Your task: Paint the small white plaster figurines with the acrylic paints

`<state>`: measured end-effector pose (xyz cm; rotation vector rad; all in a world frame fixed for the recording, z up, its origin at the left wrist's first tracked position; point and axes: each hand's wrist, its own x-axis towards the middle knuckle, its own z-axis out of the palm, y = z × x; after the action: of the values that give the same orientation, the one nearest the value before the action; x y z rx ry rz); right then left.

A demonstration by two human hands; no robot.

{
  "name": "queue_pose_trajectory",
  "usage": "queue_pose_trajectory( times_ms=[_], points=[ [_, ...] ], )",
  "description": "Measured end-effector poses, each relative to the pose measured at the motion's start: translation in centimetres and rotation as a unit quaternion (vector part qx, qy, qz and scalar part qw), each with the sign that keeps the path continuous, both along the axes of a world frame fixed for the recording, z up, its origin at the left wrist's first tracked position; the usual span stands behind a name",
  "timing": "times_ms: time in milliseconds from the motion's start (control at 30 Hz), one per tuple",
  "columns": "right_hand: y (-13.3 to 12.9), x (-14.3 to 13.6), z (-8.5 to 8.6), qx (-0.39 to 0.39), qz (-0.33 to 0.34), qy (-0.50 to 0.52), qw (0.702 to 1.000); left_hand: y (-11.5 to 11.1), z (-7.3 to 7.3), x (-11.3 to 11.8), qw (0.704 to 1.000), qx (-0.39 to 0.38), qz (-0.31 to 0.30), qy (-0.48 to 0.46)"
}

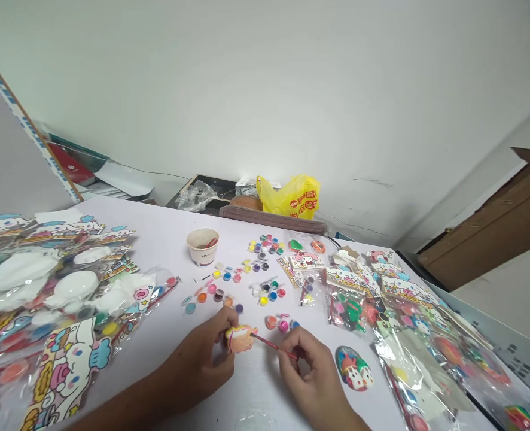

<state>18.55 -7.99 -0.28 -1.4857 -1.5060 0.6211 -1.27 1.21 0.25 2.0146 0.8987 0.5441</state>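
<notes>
My left hand (211, 353) pinches a small figurine (240, 339), painted orange-pink with some yellow, by its left side. In my right hand (307, 371) is a thin red paintbrush (269, 343), held near its rear end. The brush tip touches or nearly touches the figurine's right side; I cannot tell which. Just beyond my hands lie small paint pots (283, 324) in orange, pink and blue. More pots (267, 291) in several colours spread behind them. A painted round piece with white figures (353, 368) lies right of my right hand.
A paper cup (203, 245) holding a red-handled brush stands behind the pots. Plastic-bagged kits with white pieces (72, 287) cover the table's left side. Bagged painted pieces (355, 311) crowd the right. A yellow plastic bag (289, 196) sits beyond the far edge, by the wall.
</notes>
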Motion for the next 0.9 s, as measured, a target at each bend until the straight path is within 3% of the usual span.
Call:
queue_pose_trajectory(
  times_ms=[900],
  points=[
    [0.08,0.4,0.34,-0.027,0.003,0.007,1.0,0.04,0.7,-0.12,0.999,-0.029,-0.024,0.004]
  ],
)
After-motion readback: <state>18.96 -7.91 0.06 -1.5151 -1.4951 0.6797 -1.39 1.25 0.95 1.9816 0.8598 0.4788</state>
